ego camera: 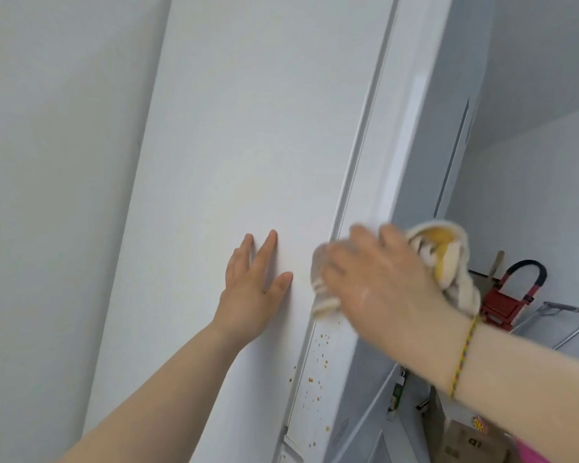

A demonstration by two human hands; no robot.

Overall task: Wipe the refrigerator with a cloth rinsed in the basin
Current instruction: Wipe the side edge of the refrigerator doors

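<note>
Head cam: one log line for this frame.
step: wipe | left hand: flat on refrigerator panel | right hand: presses cloth at panel edge, blurred | yellow spots: below cloth, not yet wiped

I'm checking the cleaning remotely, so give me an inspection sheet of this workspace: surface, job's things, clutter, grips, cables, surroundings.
Surface: white refrigerator side panel; yellow-brown spots on its edge strip below the cloth.
Job's things: cloth, cream with yellow stains, bunched at the right hand; basin not in view.
Clutter: red frame with a black handle, metal rack, cardboard box, all at right.
Grips: left hand flat on the panel; right hand presses the cloth to the edge, blurred.
Cables: nothing seen.
Surroundings: pale wall at left.
</note>
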